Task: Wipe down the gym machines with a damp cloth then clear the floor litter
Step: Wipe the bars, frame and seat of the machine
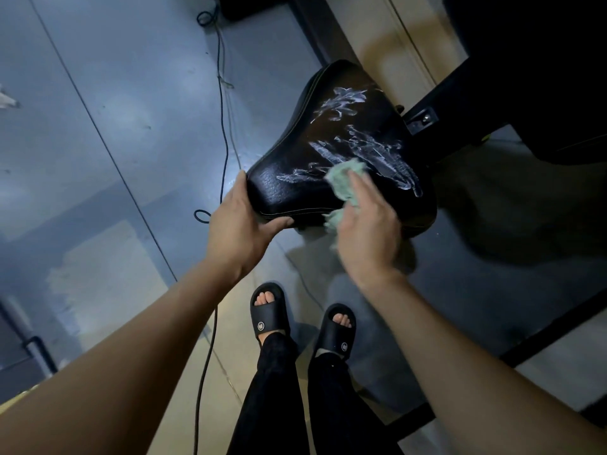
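Note:
A black padded machine seat [354, 126] fills the middle of the view, streaked with wet white smears. My left hand [239, 224] grips the seat's near left corner, thumb under the front edge and fingers along the side. My right hand [368, 224] presses a crumpled pale green cloth [341, 182] flat onto the seat's near right part, fingers fairly straight over it. Part of the cloth hangs off the front edge below my palm.
The machine's black frame [460, 93] and a bolt bracket [422, 119] sit right of the seat. A black cable [223, 126] snakes across the grey floor to the left. A scrap of white litter [8, 100] lies far left. My sandalled feet [302, 320] stand below.

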